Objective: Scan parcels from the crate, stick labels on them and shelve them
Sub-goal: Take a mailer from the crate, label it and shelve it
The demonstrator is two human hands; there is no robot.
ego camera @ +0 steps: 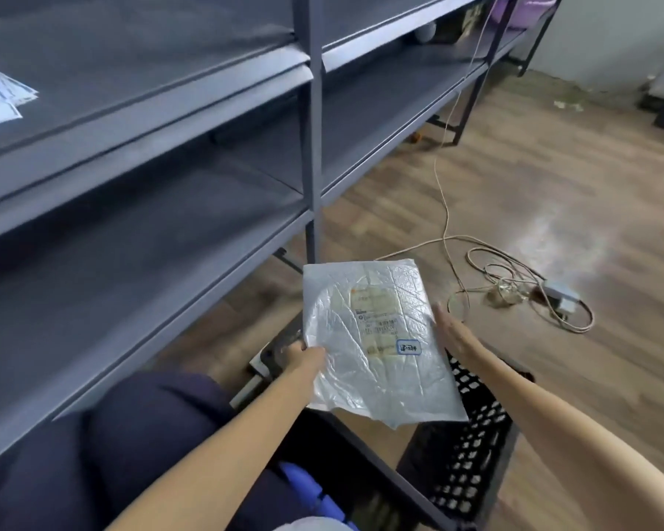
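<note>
Beside grey shelving on wood floor, left hand fingers pinch the parcel; right hand fingers straight.

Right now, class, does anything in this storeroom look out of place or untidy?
Yes. A tangled cable sprawls loose over the wooden floor right of the shelving, a possible trip hazard. The parcel, pinched by the left hand, looks crumpled, its bottom edge ragged.
</note>
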